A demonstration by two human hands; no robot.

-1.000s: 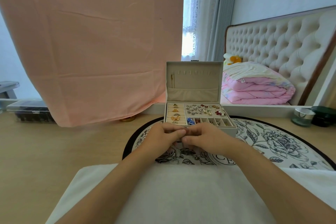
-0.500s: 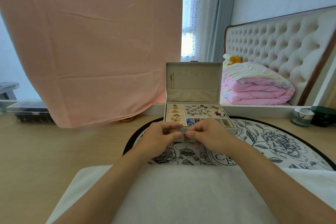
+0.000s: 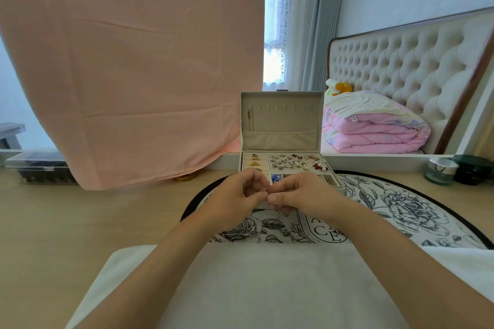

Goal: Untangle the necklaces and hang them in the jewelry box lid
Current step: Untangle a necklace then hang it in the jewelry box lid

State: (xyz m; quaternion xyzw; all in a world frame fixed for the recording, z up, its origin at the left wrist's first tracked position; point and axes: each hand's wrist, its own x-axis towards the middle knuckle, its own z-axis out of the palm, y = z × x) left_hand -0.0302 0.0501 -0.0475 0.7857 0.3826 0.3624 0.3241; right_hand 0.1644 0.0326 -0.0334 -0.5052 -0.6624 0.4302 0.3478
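At the far left a clear plastic box [image 3: 40,165] sat on the wooden table [image 3: 80,222], partly behind a hanging pink cloth [image 3: 128,69]. Just left of centre the left hand [image 3: 235,195] had its fingers curled, thumb and forefinger tips pressed together. They met the tips of the right hand [image 3: 302,195], curled the same way. Between them both hands pinched a fine necklace [image 3: 279,215], of which only a faint strand below the fingertips could be made out. Directly behind the hands stood the jewelry box [image 3: 294,165], its tray holding rings and small pieces. The lid [image 3: 279,120] stood upright, and one thin chain [image 3: 250,119] hung from the leftmost hook inside it. The box rested on a round floral mat [image 3: 401,211], and a white cloth [image 3: 267,288] lay under the forearms. Further right a folded pink quilt [image 3: 374,128] lay on the bed. A glass jar [image 3: 439,171] and a dark jar [image 3: 473,172] stood side by side at the table's far right
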